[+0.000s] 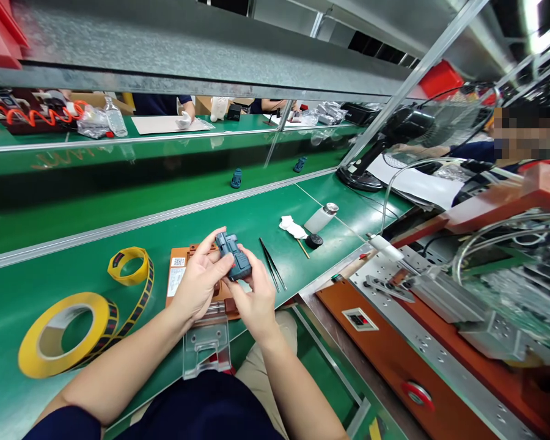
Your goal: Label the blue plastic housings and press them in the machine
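Between my two hands is a small dark blue-grey plastic housing [234, 256], raised above an orange-brown fixture [176, 252]. My left hand [201, 278] grips its left side, with the thumb across the front. On the lower right, the fingers of my right hand [256, 296] close around it. The fixture is partly hidden behind my hands, and a clear plastic plate [206, 348] sticks out from its near side. Black tweezers [272, 264] lie on the green bench just right of my hands.
Left are a large yellow tape roll [64, 333] and a smaller yellow roll [131, 266]. A bottle [321, 217], white cloth [293, 227] and black cap [314, 241] sit at right. Two blue parts [236, 178] stand on the conveyor. A pneumatic machine [440, 299] borders the right; a fan [371, 146] stands beyond.
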`<state>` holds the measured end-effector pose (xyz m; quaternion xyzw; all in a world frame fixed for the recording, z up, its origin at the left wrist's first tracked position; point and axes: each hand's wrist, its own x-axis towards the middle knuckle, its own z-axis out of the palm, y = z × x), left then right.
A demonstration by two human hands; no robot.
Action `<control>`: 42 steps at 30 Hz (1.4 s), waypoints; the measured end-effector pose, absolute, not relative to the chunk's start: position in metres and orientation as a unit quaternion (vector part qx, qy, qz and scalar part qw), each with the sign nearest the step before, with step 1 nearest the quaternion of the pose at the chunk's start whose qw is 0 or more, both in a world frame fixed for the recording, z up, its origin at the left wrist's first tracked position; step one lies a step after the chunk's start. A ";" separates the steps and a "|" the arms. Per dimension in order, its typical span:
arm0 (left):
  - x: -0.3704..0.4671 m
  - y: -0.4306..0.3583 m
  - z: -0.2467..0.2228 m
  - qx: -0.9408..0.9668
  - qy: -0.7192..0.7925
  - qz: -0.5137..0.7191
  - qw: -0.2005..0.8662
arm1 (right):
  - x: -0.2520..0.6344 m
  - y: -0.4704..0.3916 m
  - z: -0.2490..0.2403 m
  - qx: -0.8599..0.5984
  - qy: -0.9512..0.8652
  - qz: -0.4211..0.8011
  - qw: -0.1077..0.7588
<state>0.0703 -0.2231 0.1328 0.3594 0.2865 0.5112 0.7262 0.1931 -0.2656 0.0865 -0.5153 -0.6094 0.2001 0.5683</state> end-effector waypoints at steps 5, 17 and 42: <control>0.069 -0.228 0.133 0.390 0.273 0.486 0.733 | 0.196 -0.267 0.090 -0.499 -0.507 0.339 0.615; 0.109 -0.247 0.136 0.450 0.292 0.439 0.721 | 0.230 -0.292 0.090 -0.404 -0.382 0.462 0.691; 0.354 -0.347 0.114 0.485 0.287 -0.033 0.825 | 0.424 -0.528 0.081 -0.748 -0.427 -0.166 0.481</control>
